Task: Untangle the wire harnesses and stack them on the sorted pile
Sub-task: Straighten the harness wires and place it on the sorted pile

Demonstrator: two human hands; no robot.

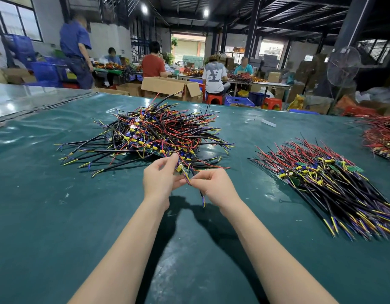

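Note:
A tangled heap of wire harnesses (154, 132), with black, red, yellow and blue wires and small circuit boards, lies in the middle of the green table (57, 216). At its near edge my left hand (160, 181) pinches one harness (182, 170) by its yellow part. My right hand (213, 185) pinches the same harness's wires just below. A black lead (201, 197) hangs down between my hands. The sorted pile (328, 185) lies to the right, its wires lined up in one direction.
Another pile of red-wired harnesses (382, 137) sits at the table's far right edge. A small white strip (268, 122) lies beyond the piles. Past the table are cardboard boxes (167, 86), blue crates, a standing fan (343, 66) and several seated workers.

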